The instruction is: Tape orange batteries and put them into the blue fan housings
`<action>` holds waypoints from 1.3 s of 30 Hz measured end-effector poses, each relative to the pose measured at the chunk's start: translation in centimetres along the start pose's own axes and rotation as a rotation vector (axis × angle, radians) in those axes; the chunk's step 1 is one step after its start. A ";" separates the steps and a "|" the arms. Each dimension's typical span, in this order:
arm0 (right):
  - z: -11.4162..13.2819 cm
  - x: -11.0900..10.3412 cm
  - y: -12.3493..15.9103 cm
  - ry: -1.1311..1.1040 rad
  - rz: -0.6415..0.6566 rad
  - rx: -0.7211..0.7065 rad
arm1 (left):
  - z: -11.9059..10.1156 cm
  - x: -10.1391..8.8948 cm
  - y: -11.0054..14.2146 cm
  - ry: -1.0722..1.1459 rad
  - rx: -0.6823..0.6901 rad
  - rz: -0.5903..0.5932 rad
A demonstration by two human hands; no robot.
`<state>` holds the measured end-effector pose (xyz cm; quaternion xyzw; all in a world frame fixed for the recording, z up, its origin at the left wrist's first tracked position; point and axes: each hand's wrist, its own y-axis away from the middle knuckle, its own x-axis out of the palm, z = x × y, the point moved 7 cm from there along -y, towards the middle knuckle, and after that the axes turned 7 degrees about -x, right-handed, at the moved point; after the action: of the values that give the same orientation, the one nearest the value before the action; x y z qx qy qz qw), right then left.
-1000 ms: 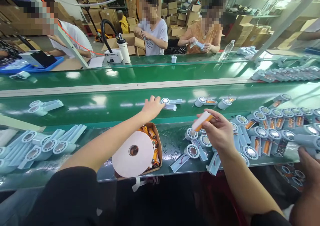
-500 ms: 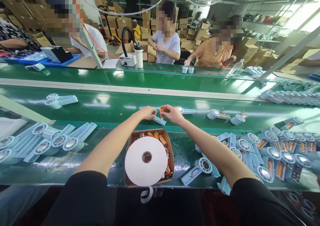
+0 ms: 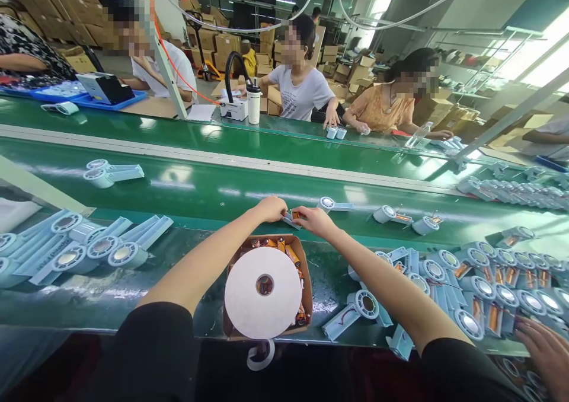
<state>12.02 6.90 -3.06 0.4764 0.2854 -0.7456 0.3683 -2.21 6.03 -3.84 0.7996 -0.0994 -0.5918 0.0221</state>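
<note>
My left hand (image 3: 272, 209) is closed on a light blue fan housing (image 3: 293, 224), whose trough-like handle points toward me over the green belt. My right hand (image 3: 312, 219) pinches a small orange-wrapped battery (image 3: 296, 214) at that handle; whether it is seated inside cannot be told. Just below my hands stands a cardboard box (image 3: 306, 254) of orange batteries with wires. A big white roll of tape (image 3: 244, 295) lies on top of the box, its loose end (image 3: 262, 360) hanging over the table edge.
Light blue housings (image 3: 71, 257) are heaped at left, and more housings (image 3: 484, 289), several with orange batteries, at right. Single housings (image 3: 100, 174) lie on the belt (image 3: 200, 182). Another person's hand (image 3: 544, 348) reaches in at lower right. Co-workers (image 3: 302, 93) sit across the line.
My right hand has brought the orange battery down to the housing's handle, and my hands are closer together. Another person's hand has appeared at lower right. Co-workers opposite have shifted their arms.
</note>
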 end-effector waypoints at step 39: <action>5.9 0.9 -3.5 0.450 0.363 -0.154 | -0.8 -0.5 1.3 -0.124 -0.039 0.200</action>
<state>5.96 4.00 -1.38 0.6437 0.3258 -0.5192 0.4582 -1.76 4.81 -2.95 0.7469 -0.1684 -0.6369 0.0903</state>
